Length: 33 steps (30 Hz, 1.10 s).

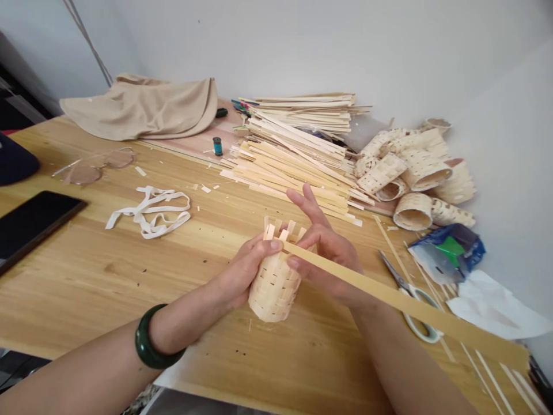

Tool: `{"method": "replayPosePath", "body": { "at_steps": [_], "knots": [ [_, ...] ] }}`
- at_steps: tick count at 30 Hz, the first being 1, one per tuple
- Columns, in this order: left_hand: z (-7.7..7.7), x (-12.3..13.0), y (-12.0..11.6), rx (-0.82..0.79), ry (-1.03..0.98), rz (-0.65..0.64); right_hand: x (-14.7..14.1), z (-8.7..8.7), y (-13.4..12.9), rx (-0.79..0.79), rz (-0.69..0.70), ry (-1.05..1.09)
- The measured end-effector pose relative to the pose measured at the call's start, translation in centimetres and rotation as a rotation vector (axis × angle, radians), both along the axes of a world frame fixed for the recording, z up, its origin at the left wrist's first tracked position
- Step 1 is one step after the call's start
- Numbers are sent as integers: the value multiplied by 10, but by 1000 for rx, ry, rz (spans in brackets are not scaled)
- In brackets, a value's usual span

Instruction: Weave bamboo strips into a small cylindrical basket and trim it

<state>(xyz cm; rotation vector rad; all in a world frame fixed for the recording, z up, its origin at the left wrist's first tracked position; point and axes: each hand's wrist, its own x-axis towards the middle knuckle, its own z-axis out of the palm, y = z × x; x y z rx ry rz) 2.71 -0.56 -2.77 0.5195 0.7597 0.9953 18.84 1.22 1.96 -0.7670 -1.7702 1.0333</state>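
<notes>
Far L edge: phone (34,227) on wooden table (82,288). Glasses (97,167) at upper L, white tape (151,213) beside them, beige cloth (142,109) draped near back edge, w/ spool (218,146) just R of it.

Ctr-btm: woven bamboo basket (274,285) held roughly upright in L hand (244,271), green bangle (147,340) on wrist, unwoven strip ends up at rim. R hand (324,248), fingers spread, holds long bamboo strip (389,294) at rim under L thumb. Strip runs to btm R, across scissors (397,274), far end near table edge.

Strip stack (294,164) just above R fingers, small gap. Woven pieces (415,173) upper R by wall; blue bag (449,253) and white tissue (496,305) at R.
</notes>
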Motion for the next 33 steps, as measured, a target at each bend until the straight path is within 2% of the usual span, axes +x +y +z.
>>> {"method": "replayPosePath", "body": {
  "at_steps": [5,9,14,17,19,21,23,25,29,33],
  "knots": [
    [2,-4,0,26,-30,-17,3,-5,2,47,38,18],
    [4,-6,3,12,-36,2,12,-4,6,97,26,-70],
    [3,-7,9,-20,48,72,24,3,14,476,-69,-367],
    [2,-8,12,-29,92,123,16,-1,8,591,-174,-379],
    [2,-9,12,16,117,179,5,-8,-1,498,-288,-312],
    [3,-10,12,78,163,263,-7,-16,-13,250,-389,-203],
    [4,-10,11,117,212,332,-17,-24,-23,5,-424,-93],
    [4,-10,11,132,243,367,-22,-29,-30,-155,-407,23],
    [4,-11,12,126,267,373,-26,-34,-35,-322,-334,192],
    [5,-10,13,188,301,379,-33,-38,-36,-273,-436,183]
  ]
}}
